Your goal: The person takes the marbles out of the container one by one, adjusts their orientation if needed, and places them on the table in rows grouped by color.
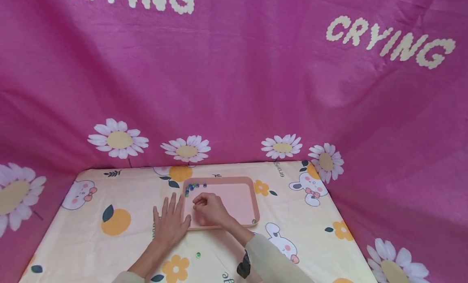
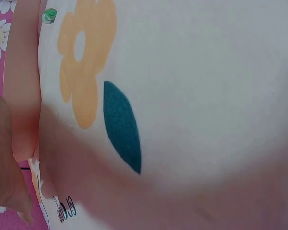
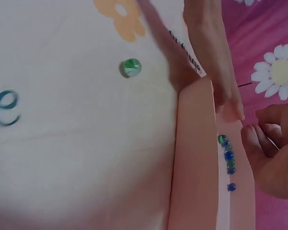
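On a patterned cloth [image 1: 139, 185], one pink tray [image 1: 234, 199], long axis left to right.
One left hand [image 1: 169, 224] lies flat, fingers spread, at its left edge; one right hand [image 1: 211, 208] curls over it, whether holding anything I cannot tell. Marbles [image 1: 198, 255]: one on the cloth, one in the tray's near-right corner, a far-left group too tight to count.

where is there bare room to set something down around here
Free: inside the shallow pink rectangular tray, between right grip and right wall, apart from a round green glassy marble in the near corner; the cream printed cloth between left grip and the magenta daisy-print drape on the left. Crowded: the tray's far left corner, with small blue and green glassy marbles.
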The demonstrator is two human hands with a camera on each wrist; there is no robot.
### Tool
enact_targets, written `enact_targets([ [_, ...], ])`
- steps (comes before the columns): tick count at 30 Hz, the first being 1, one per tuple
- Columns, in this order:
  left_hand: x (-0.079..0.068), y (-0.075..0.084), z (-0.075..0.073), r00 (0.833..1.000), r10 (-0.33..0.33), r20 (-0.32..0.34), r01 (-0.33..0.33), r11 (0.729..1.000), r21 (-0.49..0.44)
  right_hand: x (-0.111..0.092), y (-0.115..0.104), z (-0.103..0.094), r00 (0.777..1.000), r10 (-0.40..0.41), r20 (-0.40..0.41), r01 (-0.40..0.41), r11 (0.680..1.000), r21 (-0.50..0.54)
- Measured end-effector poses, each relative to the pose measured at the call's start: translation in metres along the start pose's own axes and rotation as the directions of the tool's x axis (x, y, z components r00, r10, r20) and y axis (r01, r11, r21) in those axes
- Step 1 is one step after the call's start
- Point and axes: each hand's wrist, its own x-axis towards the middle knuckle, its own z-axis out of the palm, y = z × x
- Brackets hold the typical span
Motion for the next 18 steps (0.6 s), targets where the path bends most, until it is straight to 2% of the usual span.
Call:
enact_targets([
  [5,-0.001,0.000,0.000,1.000,-0.006,0.005,0.006,1.000,0.000,0.012,0.003,0.005,0.999,0.041,0.001,-0.041,0.999,-0.026],
  [12,-0.001,0.001,-0.001,1.000,-0.015,0.005,0.015,1.000,-0.009,0.026,0.014,0.009,0.993,0.100,-0.063,-0.103,0.994,-0.045],
  [18,0.001,0.001,-0.003,1.000,-0.018,0.004,0.018,1.000,-0.013,0.033,0.029,0.014,0.988,0.093,-0.123,-0.101,0.993,-0.054],
])
